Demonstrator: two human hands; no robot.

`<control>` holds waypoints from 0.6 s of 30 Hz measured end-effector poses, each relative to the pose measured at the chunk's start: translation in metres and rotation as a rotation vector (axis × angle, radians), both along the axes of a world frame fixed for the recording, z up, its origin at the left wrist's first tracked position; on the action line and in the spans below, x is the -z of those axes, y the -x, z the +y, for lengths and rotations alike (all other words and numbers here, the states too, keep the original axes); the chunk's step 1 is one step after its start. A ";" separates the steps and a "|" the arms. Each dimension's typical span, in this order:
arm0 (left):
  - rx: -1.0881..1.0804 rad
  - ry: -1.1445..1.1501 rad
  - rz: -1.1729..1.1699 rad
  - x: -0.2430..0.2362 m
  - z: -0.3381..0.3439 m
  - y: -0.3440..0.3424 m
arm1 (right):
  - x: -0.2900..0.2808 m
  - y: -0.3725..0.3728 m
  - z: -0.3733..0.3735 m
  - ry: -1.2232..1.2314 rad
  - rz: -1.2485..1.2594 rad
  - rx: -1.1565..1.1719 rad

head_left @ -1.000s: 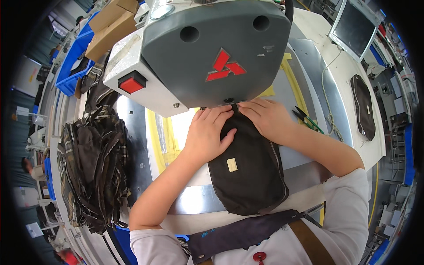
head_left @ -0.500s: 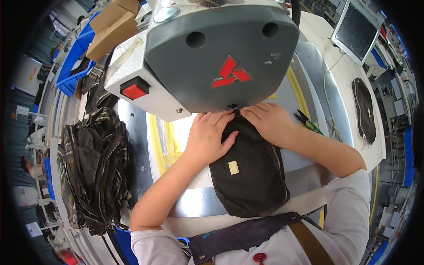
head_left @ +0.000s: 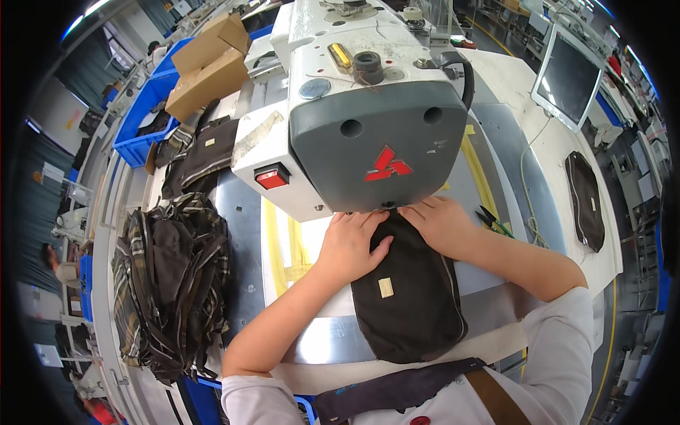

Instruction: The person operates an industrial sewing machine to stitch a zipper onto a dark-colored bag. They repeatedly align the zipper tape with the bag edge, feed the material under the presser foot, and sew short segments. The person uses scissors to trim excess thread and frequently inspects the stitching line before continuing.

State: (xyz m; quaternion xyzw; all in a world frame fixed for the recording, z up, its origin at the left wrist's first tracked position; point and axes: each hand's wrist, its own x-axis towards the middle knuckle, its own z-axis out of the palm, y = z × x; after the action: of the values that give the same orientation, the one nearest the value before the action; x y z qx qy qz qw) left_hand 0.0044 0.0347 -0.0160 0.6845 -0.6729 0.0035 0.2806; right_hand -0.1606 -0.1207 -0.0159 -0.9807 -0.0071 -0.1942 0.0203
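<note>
A dark brown fabric pouch [head_left: 414,312] with a zipper along its right side and a small pale label lies lengthwise in front of me. Its far end reaches under the grey head of a sewing machine [head_left: 340,152]. My left hand [head_left: 354,248] rests on the pouch's upper left, thumb apart and fingers stretched toward the machine. From the other side, my right hand [head_left: 443,227] holds the pouch's far right corner, its fingers together and its thumb hidden. The fingertips of both hands lie close under the head, where the needle area is hidden.
A heap of dark and plaid zippered pieces [head_left: 170,283] lies at left. Behind it are a blue bin [head_left: 138,142] and a cardboard box [head_left: 209,78]. Green-handled snips [head_left: 496,221] lie right of my hand. Further right are another zippered pouch [head_left: 585,202] and a screen [head_left: 569,76].
My view has shifted, so the machine's top and more of the table's far left now show. Both hands stay at the pouch's far end, with little visible movement against the machine.
</note>
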 end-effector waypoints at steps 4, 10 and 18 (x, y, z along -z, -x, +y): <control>-0.060 -0.088 -0.006 0.003 -0.007 -0.005 | -0.002 -0.005 -0.009 0.011 0.055 0.016; -0.008 0.081 -0.049 0.001 -0.004 -0.007 | 0.004 -0.007 -0.006 0.002 -0.028 -0.008; -0.023 0.060 -0.021 0.001 -0.005 -0.003 | 0.004 -0.004 -0.003 -0.009 -0.025 0.032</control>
State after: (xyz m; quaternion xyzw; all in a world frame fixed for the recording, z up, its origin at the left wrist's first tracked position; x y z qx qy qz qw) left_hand 0.0077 0.0297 -0.0174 0.6835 -0.6674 0.0339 0.2939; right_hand -0.1567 -0.1237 -0.0203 -0.9781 0.0090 -0.2068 0.0218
